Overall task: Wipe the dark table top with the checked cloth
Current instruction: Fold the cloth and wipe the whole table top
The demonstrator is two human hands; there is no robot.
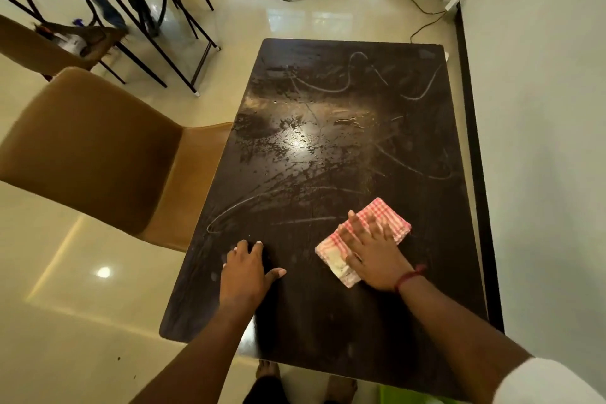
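Looking down from head height on a dark, glossy, rectangular desk (328,321), set close beside a white wall on the right.

Near the front right of the desk, a folded pink-and-white checked cloth (385,211), lying flat on the surface. Pressed on top of it, the right hand (370,252), palm down, fingers straight and spread apart, covering the cloth's middle and pinching nothing. Likely held that way to spread weight over the whole pad and push it along rather than drag it by a corner. Slight blur at the fingers, hinting at a stroke under way. Round that wrist, a thin red thread band (410,277).

Well apart to the left, the left hand (244,269), also flat on bare desk, fingers straight and a little splayed, holding nothing. Probably planted there as a brace while leaning forward.

Across the middle and far half, wet blotches and pale curved streaks (295,141) under the glare of a ceiling light. Judged as ground not yet wiped clean, so much of the job left.

Against the left edge, a tan padded chair (98,157), its seat reaching the desk's edge.
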